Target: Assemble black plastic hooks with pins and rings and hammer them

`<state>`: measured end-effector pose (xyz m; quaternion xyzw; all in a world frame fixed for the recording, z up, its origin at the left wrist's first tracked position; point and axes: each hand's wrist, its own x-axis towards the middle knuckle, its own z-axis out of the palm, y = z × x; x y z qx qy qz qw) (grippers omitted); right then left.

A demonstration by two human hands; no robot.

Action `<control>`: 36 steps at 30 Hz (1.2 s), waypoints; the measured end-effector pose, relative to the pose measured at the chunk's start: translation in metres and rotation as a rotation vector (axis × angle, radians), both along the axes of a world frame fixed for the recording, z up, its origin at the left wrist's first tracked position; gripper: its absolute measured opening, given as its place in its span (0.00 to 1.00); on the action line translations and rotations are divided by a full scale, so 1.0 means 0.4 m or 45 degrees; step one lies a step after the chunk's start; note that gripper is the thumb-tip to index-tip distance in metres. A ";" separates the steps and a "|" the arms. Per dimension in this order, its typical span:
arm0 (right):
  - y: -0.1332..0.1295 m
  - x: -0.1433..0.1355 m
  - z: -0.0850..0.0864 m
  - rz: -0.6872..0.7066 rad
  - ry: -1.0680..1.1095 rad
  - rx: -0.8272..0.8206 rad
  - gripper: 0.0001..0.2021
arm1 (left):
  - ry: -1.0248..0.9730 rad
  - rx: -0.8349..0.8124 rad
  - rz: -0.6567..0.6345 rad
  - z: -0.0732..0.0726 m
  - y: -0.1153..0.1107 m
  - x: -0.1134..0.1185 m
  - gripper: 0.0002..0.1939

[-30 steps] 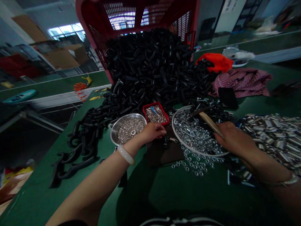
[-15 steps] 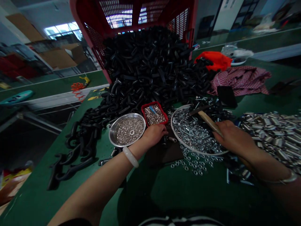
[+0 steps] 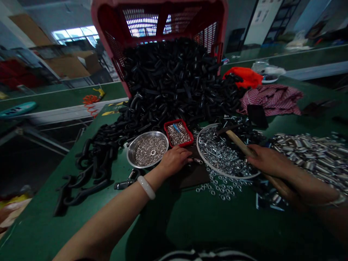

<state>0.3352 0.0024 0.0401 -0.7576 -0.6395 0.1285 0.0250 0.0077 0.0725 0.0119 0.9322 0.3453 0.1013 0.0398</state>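
Observation:
My right hand (image 3: 265, 159) is wrapped round the wooden handle of a hammer (image 3: 239, 141), whose dark head hangs over a round white tray (image 3: 201, 150) of small metal parts. My left hand (image 3: 176, 159) is palm down over a dark plate (image 3: 194, 175), with its fingers bent together; whatever lies under them is hidden. Just right of those fingertips a small spring (image 3: 198, 161) rests on the plate. A steel bowl (image 3: 130, 156) of tiny metal pieces sits left of my left hand, and a red box (image 3: 166, 132) of pins is behind it.
A red crate (image 3: 108, 40) spills black curved parts (image 3: 168, 79) onto the green table (image 3: 103, 221). Silver metal parts (image 3: 312, 152) are heaped at the right. Behind the tray lie a dark flat object (image 3: 257, 116) and a checked cloth (image 3: 272, 98). Loose nuts (image 3: 223, 188) lie before the tray.
My left hand has shifted slightly left and now covers the dark piece that showed below its fingertips. My right hand still holds the hammer, a little further left. The view has tilted slightly.

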 end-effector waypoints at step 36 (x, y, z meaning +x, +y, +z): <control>-0.048 -0.008 -0.025 -0.002 0.337 0.169 0.25 | -0.327 -0.373 0.530 0.006 -0.064 -0.015 0.35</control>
